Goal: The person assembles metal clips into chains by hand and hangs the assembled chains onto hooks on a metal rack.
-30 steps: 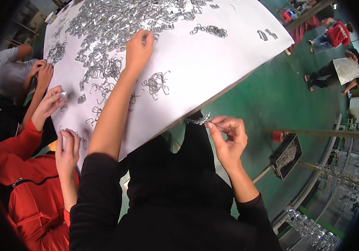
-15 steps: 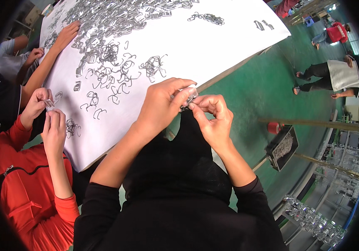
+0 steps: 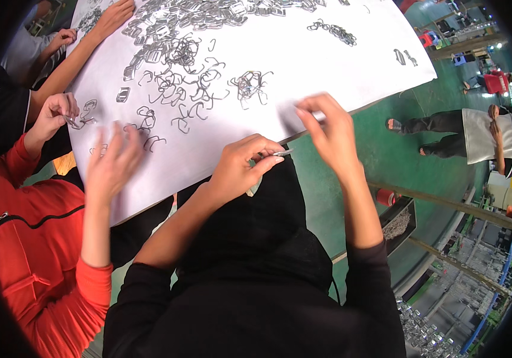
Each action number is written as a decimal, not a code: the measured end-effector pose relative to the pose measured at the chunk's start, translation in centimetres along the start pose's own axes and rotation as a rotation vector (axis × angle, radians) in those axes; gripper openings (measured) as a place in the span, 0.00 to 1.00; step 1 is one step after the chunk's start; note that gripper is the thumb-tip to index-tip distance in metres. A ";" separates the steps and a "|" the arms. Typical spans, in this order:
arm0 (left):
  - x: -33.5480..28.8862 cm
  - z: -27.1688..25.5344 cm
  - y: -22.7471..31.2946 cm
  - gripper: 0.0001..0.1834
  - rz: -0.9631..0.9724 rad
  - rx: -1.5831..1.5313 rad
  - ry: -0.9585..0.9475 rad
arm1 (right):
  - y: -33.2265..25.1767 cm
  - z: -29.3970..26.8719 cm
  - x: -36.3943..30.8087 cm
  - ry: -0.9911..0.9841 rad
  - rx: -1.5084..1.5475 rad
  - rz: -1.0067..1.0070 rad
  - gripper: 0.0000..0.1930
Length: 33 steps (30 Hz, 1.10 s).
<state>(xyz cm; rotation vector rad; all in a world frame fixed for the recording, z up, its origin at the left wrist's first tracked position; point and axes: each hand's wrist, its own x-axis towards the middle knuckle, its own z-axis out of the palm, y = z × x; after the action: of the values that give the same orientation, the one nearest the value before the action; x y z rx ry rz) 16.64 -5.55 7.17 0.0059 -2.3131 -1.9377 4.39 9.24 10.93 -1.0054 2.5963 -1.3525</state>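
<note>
At the near edge of the white table, my left hand (image 3: 243, 167) is closed, pinching a small flat metal buckle (image 3: 281, 153) between thumb and fingers. Most of that buckle is hidden by the fingers. To its right and higher, my right hand (image 3: 332, 134) hovers over the table's edge, fingers and thumb apart, with nothing visible in it. A small tangle of curved metal wire pieces (image 3: 250, 86) lies beyond my hands. Farther left spread more loose wire pieces (image 3: 190, 83), and behind them is a large heap of metal buckles (image 3: 208, 13).
Beside me on the left, a person in a red jacket (image 3: 41, 238) works at the white table (image 3: 327, 71); that person's near hand is blurred. Another person's arm (image 3: 86, 56) reaches in farther back. On the green floor at right stands a dark crate (image 3: 400, 221) of small parts.
My hands have come apart: the right has lifted away up and right, while the left keeps the buckle and sits slightly lower. The view has shifted. The neighbour's hands have parted too.
</note>
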 end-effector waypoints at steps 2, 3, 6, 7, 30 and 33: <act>0.2 -0.4 -1.2 0.06 0.000 -0.024 -0.035 | 1.0 2.3 4.1 -0.117 -0.040 -0.122 0.08; 0.3 -0.6 -1.7 0.06 -0.003 -0.037 -0.050 | 1.7 3.7 5.7 -0.151 -0.059 -0.199 0.09; 0.6 -0.7 -2.5 0.06 0.012 -0.061 -0.095 | 3.2 6.6 8.7 -0.206 -0.188 -0.389 0.09; 0.7 -0.7 -2.8 0.06 0.020 -0.067 -0.109 | 4.0 6.7 9.8 -0.279 -0.188 -0.360 0.09; 0.8 -1.3 -2.9 0.08 0.069 -0.126 -0.115 | 3.7 5.7 9.6 -0.407 -0.342 -0.301 0.05; 0.8 -1.2 -3.2 0.08 0.082 -0.126 -0.104 | 3.6 3.3 9.6 -0.346 -0.396 -0.223 0.05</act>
<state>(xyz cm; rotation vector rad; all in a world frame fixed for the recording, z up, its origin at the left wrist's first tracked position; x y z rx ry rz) 15.75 -7.34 4.31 -0.2038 -2.2092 -2.0853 -3.99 2.94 8.52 -1.4674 2.5834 -0.6155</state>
